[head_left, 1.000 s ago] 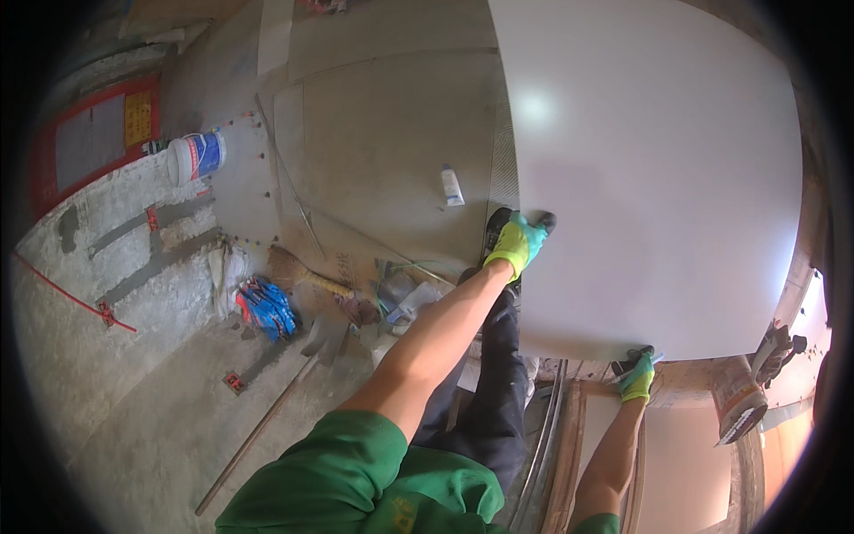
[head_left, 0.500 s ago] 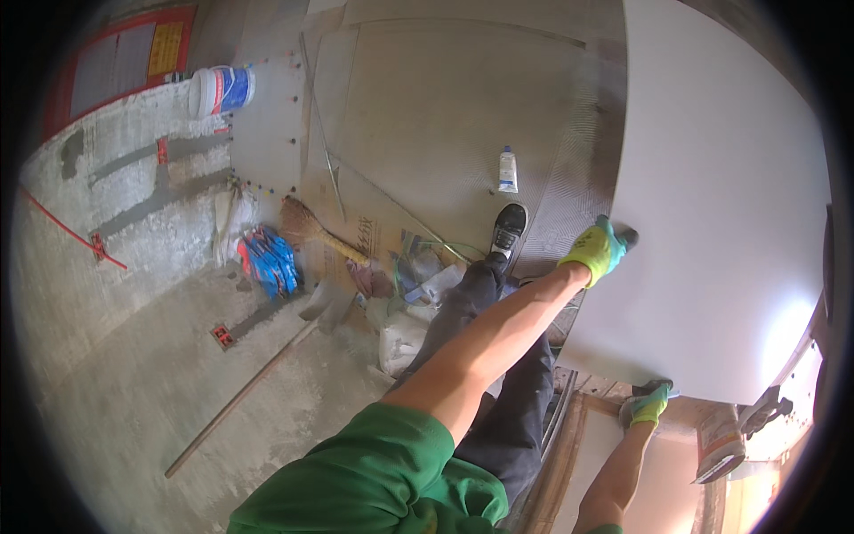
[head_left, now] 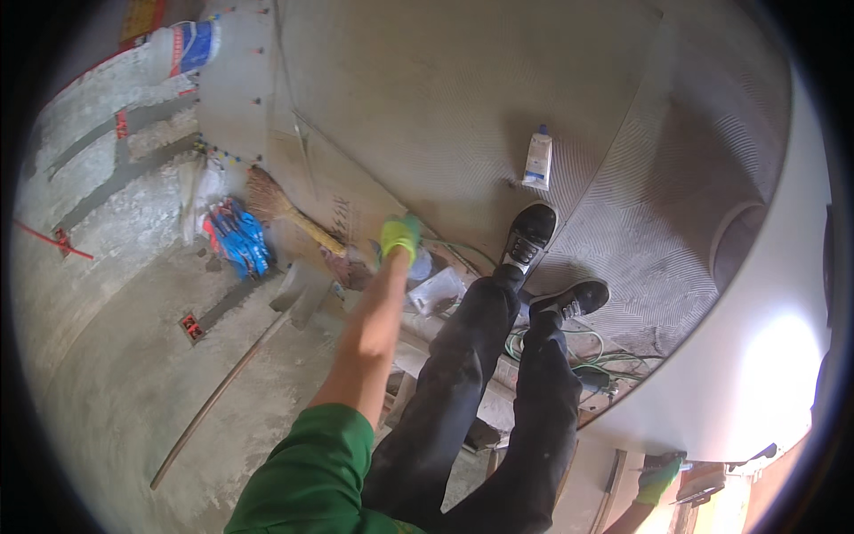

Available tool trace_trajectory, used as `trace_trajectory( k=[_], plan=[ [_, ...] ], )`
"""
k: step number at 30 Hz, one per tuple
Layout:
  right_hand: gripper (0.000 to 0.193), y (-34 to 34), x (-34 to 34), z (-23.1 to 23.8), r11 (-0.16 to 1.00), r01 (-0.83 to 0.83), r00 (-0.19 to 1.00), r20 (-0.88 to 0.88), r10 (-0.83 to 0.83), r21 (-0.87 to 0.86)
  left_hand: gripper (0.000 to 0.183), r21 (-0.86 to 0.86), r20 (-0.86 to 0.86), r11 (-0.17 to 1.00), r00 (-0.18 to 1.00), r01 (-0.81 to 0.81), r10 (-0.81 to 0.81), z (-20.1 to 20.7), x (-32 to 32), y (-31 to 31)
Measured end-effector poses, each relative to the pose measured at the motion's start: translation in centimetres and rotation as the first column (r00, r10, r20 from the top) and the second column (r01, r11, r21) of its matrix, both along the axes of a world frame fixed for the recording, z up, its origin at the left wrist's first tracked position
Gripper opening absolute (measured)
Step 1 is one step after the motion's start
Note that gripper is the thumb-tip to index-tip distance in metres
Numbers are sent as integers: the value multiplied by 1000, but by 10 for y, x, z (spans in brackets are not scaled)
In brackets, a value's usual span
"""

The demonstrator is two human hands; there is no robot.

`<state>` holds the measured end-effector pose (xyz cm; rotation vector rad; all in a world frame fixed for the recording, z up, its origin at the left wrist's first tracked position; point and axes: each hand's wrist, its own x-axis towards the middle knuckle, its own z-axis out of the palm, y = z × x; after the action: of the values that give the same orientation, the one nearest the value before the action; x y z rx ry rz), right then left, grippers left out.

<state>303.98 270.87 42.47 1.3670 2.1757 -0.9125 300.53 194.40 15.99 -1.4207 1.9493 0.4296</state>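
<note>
My left hand [head_left: 400, 238], in a yellow-green and teal glove, reaches forward over crumpled clear plastic [head_left: 438, 292] beside a straw broom [head_left: 294, 209]. It is off the panel; its fingers are blurred and partly hidden, so their state is unclear. At the lower right, my gloved right hand [head_left: 656, 481] is closed at the bottom edge of a large smooth grey panel [head_left: 712, 392], next to a small dark thing I cannot make out. The panel leans along the right side. Behind it spreads a surface of combed, ridged adhesive [head_left: 640, 240].
A white tube with a blue cap [head_left: 538, 160] lies ahead of my shoes [head_left: 531, 231]. Green cord [head_left: 614, 360] coils near my feet. To the left are a blue bag [head_left: 238, 238], a long-handled shovel [head_left: 222, 392] and a blue-and-white bucket [head_left: 194, 46].
My left hand has let go of the panel and swung left toward the plastic. The panel now sits farther right, uncovering more ridged adhesive. My right hand stays at its bottom edge.
</note>
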Motion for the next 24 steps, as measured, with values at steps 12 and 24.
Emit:
trace_trajectory(
  k=[12, 24],
  plan=[
    [34, 10, -7, 30, 969, -233, 935, 293, 200, 81, 32, 21, 12, 992, 992, 124, -124, -127, 78, -56],
    [45, -35, -42, 25, 888, 460, 859, 257, -444, -3, 33, 275, -962, 843, 137, 463, 238, 230, -344, -21]
  ],
)
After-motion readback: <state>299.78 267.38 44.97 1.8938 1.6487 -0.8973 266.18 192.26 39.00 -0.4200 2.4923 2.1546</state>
